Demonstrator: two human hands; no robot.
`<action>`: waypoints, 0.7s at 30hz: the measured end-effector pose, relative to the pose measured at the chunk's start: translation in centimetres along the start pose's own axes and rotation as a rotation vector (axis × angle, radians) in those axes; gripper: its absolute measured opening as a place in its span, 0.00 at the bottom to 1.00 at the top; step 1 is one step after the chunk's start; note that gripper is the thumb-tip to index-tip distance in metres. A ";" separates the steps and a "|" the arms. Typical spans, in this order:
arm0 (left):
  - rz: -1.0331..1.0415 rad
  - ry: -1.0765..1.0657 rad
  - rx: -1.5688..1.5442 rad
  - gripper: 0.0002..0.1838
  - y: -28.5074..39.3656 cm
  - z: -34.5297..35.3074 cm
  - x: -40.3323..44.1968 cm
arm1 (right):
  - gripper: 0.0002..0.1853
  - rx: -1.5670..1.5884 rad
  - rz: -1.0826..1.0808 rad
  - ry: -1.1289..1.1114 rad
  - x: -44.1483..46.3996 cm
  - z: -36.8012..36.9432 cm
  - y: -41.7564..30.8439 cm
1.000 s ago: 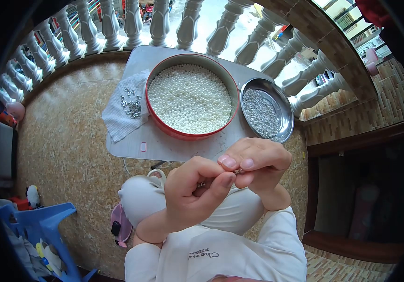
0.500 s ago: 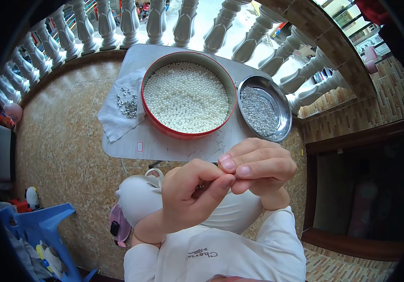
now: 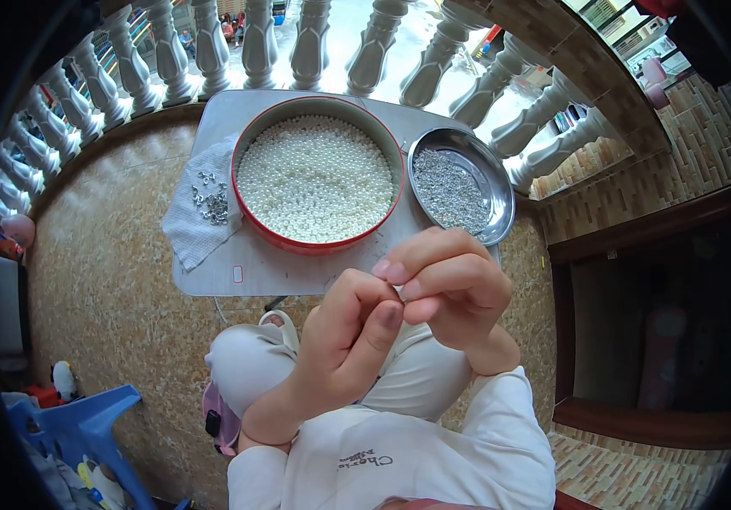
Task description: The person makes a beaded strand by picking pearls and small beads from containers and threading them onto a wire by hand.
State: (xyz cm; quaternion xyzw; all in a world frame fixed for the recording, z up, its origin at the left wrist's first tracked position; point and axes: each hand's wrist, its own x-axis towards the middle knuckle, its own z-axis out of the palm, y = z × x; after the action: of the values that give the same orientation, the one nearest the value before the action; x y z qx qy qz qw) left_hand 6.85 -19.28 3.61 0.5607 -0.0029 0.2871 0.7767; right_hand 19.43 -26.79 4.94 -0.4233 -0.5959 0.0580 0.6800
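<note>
– What is carried by the pale grey, round-cornered tabletop (image 3: 293, 274)?
– A round, red-walled tub (image 3: 304, 247) of glossy white beads (image 3: 318, 178); near the right edge, a shiny metal dish (image 3: 499, 189) of silvery bits (image 3: 450, 194).
– And the grip?
– A tiny, half-hidden piece (image 3: 398, 293) is pinched between left hand (image 3: 341, 336) and right hand (image 3: 457, 285), by the near edge; some room is left between tub and near edge.
</note>
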 end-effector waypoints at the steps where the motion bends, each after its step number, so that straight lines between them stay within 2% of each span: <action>1: 0.045 -0.005 0.072 0.05 -0.1 -0.1 -0.1 | 0.11 0.082 0.027 0.056 -0.2 0.2 0.0; 6: 0.129 0.148 0.055 0.05 -0.4 0.7 0.0 | 0.12 -0.016 -0.015 0.041 -0.7 0.9 0.1; 12: 0.145 0.156 0.084 0.04 -0.4 0.6 0.0 | 0.13 -0.148 -0.083 -0.044 -0.5 0.4 0.1; 16: 0.046 0.120 0.086 0.03 0.6 0.1 -0.2 | 0.13 -0.174 -0.124 -0.072 -0.2 -0.1 0.5; 17: 0.046 0.114 0.087 0.03 0.8 0.0 -0.3 | 0.11 -0.239 -0.118 0.003 0.0 -0.8 1.1; 18: 0.037 0.121 0.080 0.03 0.9 -0.2 -0.3 | 0.08 -0.408 0.048 0.101 0.1 -1.8 0.9; 20: 0.019 0.137 0.063 0.02 1.1 -0.4 -0.4 | 0.08 -0.780 0.232 0.141 1.2 -5.1 2.8; 21: 0.013 0.146 0.052 0.02 1.1 -0.5 -0.4 | 0.08 -0.808 0.388 0.108 1.2 -7.2 4.6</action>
State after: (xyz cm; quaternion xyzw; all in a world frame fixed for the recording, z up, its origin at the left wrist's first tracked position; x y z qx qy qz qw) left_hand 5.87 -18.78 4.29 0.5583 0.0576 0.3323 0.7580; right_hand 27.86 -26.85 3.37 -0.7611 -0.4439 -0.0753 0.4669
